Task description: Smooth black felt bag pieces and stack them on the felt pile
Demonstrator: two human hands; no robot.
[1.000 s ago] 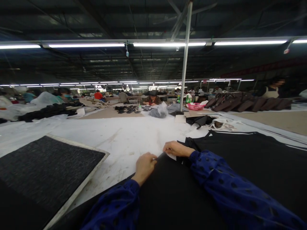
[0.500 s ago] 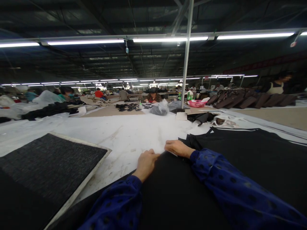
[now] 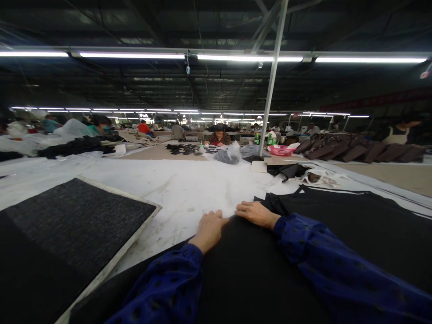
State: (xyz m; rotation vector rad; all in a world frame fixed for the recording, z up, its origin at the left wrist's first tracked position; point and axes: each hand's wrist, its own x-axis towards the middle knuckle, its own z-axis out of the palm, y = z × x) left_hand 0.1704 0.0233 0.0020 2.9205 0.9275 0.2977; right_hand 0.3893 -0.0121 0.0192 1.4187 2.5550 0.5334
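A large piece of black fabric (image 3: 253, 274) lies spread on the white-covered table (image 3: 189, 184) in front of me. My left hand (image 3: 209, 230) rests on its far edge with the fingers stretched forward and flat. My right hand (image 3: 256, 213) lies flat just beside it at the fabric's far corner, fingers pointing left. The two hands nearly touch. Both arms are in blue dotted sleeves. More black fabric (image 3: 354, 216) spreads out to the right of my right hand.
A dark textured mat on a pale board (image 3: 77, 225) lies at the left. A metal pole (image 3: 272, 90), a pink basin (image 3: 281, 150), a plastic bag (image 3: 229, 155) and rows of brown pieces (image 3: 354, 150) stand farther back. A seated person (image 3: 219, 137) and other workers are beyond.
My left hand's fingers have uncurled and now lie flat on the fabric edge. The small white piece under my right hand is no longer seen. The view has shifted slightly.
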